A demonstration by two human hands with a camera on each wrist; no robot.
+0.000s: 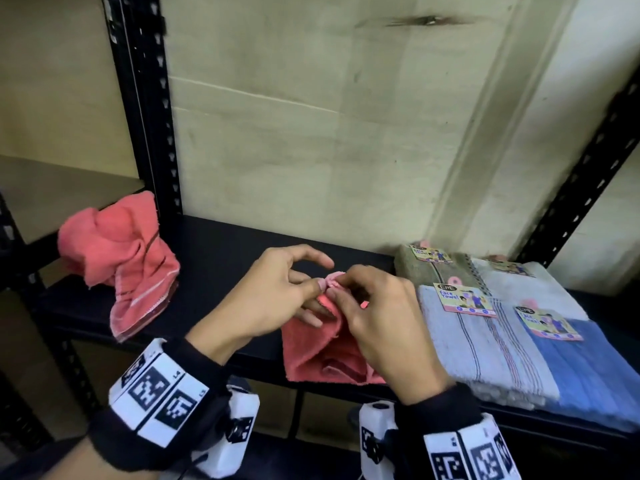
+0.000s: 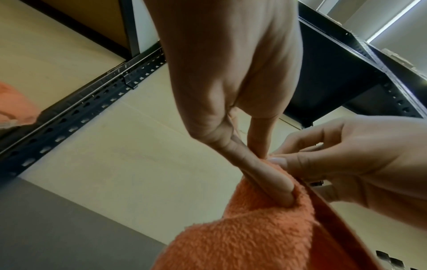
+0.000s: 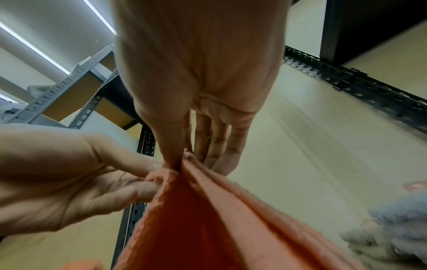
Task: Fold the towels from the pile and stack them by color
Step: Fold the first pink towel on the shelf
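Over the black shelf (image 1: 214, 258) a coral-pink towel (image 1: 311, 348) hangs from both hands. My left hand (image 1: 277, 292) pinches its top corner between thumb and fingers (image 2: 275, 180). My right hand (image 1: 377, 317) pinches the same bunched corner from the right, thumb (image 3: 171, 146) against the cloth (image 3: 208, 219). The two hands touch at the corner. The towel (image 2: 254, 237) drapes down past the shelf's front edge. A second coral towel (image 1: 117, 258) lies crumpled at the shelf's left end.
Folded towels with paper labels lie at the right of the shelf: an olive one (image 1: 429, 271), a white striped one (image 1: 485, 348), a blue one (image 1: 581, 368). Black perforated uprights (image 1: 145, 98) frame the bay, with a plywood back panel (image 1: 329, 133) behind.
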